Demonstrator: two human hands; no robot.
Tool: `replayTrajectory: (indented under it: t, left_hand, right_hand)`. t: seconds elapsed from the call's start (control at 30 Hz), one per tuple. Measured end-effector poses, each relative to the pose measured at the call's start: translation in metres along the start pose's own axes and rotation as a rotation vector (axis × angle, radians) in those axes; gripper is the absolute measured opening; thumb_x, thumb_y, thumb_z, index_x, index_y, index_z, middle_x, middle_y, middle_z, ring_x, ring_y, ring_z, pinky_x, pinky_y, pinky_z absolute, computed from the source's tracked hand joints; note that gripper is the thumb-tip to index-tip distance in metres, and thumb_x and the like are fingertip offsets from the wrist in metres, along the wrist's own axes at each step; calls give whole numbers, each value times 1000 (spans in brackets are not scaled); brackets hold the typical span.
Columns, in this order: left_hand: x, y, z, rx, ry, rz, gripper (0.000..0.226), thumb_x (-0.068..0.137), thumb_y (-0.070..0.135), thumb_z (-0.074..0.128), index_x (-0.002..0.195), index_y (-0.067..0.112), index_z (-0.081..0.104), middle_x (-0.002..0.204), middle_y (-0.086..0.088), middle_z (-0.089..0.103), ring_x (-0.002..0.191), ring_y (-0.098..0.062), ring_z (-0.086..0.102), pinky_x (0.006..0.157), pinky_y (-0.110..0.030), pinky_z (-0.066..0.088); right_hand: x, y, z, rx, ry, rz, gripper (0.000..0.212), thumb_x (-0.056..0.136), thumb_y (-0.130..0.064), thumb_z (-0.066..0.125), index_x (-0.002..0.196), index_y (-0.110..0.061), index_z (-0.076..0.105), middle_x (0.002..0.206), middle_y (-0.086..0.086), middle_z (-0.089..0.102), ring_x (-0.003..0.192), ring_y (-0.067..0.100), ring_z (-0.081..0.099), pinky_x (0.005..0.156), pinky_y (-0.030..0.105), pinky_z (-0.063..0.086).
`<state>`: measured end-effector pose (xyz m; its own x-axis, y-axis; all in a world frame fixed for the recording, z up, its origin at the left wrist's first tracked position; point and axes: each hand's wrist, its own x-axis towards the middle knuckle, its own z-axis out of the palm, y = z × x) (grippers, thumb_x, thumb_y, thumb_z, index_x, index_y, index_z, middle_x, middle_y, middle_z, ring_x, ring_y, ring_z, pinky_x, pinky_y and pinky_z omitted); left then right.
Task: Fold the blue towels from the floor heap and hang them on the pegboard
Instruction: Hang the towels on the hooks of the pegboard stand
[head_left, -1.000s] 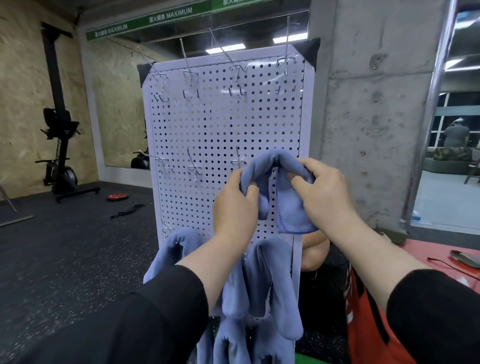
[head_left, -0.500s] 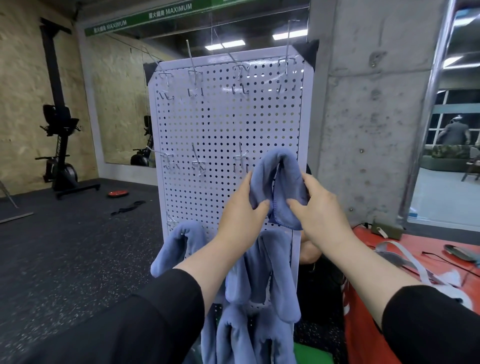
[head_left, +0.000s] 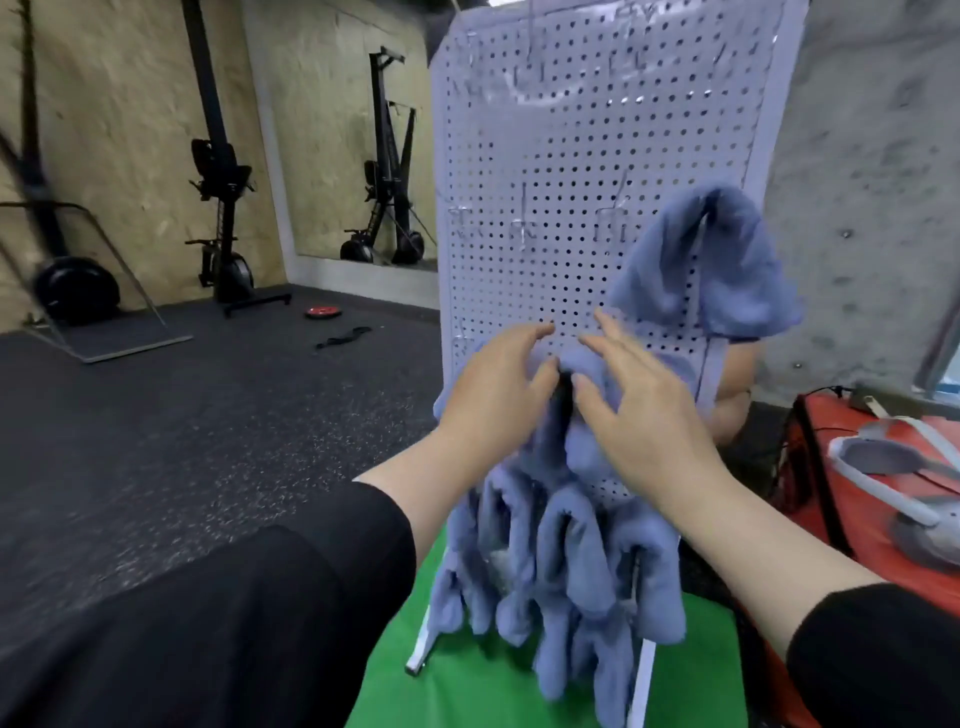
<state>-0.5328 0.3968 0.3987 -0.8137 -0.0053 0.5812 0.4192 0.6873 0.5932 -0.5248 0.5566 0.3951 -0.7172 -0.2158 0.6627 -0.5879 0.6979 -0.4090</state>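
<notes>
A white pegboard (head_left: 571, 156) stands upright in front of me with metal hooks. One folded blue towel (head_left: 711, 260) hangs alone on a hook at the board's right edge. Several more blue towels (head_left: 566, 561) hang in rows lower down. My left hand (head_left: 493, 395) and my right hand (head_left: 644, 410) are in front of the lower towels, fingers spread and relaxed, holding nothing. Both hands are below and left of the single hung towel. The floor heap is not in view.
A green mat (head_left: 467, 675) lies under the board's feet. A red case (head_left: 883, 493) with grey gear on it stands at the right. A concrete pillar (head_left: 872, 182) rises behind the board. Rowing machines (head_left: 223, 208) stand far left on the black floor.
Both hands let go of the towel, which now hangs on the right-edge hook. They dropped down and left, fingers spread. The camera tilted downward.
</notes>
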Motion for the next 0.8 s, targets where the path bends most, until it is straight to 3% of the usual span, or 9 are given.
replayTrajectory:
  t: [0.07,0.2,0.47,0.7,0.8]
  left_hand:
    - [-27,-39,-18,98,32,-8,34,101,27,55,133,20,61,132,2,64,118,-17,59,98,-33,47]
    - [-107,-149,-51,354,-66,-123,28,98,30,54,122,20,64,117,-1,68,107,-23,63,90,-40,51]
    - [-262,-339,-110,743,-675,-412,35,103,34,46,133,23,58,130,-3,60,121,-26,58,91,-37,47]
    - [-321,-430,-97,710,-982,-503,37,103,32,48,138,23,56,136,-4,58,125,-27,55,93,-34,44]
    - [-347,-460,-83,663,-1077,-515,39,102,26,49,139,22,56,140,-6,57,127,-27,54,96,-34,44]
  right_hand:
    - [-17,-17,36,24,-85,-9,42,101,-26,57,142,-19,55,152,-5,49,136,10,45,107,13,26]
    - [-69,-51,132,84,-329,-4,29,97,-23,61,125,-17,67,118,4,71,111,24,62,98,39,46]
    - [-192,-86,323,84,-854,39,39,100,-31,59,135,-15,61,137,7,63,126,26,57,103,31,38]
    - [-274,-92,434,50,-1113,18,46,99,-34,58,141,-14,54,143,7,57,127,28,56,106,38,44]
    - [-310,-97,472,59,-1210,-44,57,99,-34,56,150,-11,42,158,7,41,143,22,41,119,33,31]
